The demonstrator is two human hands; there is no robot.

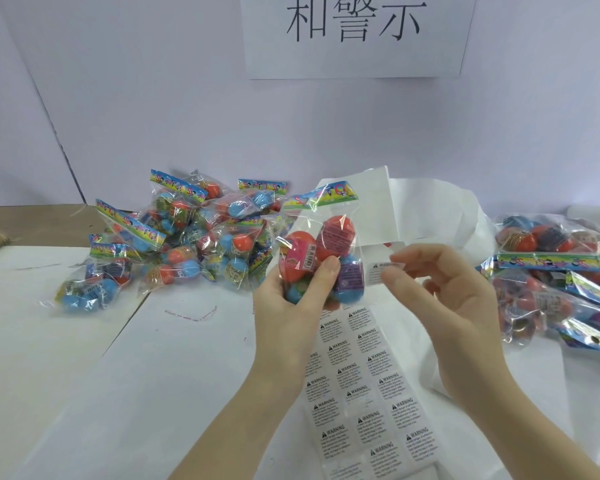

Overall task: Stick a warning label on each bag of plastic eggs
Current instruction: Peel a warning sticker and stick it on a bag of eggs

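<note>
Left hand grips the bag round its eggs; we judge the film light, crinkly, slippery. Right hand pinches the warning label by one edge.

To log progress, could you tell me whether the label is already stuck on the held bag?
No, the right hand pinches the label beside the bag.

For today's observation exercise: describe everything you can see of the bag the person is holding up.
The bag is clear, crinkly plastic with a colourful printed card header at the top. Inside are plastic eggs: orange-red, blue, purple and pink. A small barcode sticker shows near the thumb. It is held roughly upright above the label sheet, gripped at its lower part by the left hand. The right hand pinches a label beside it.
</note>
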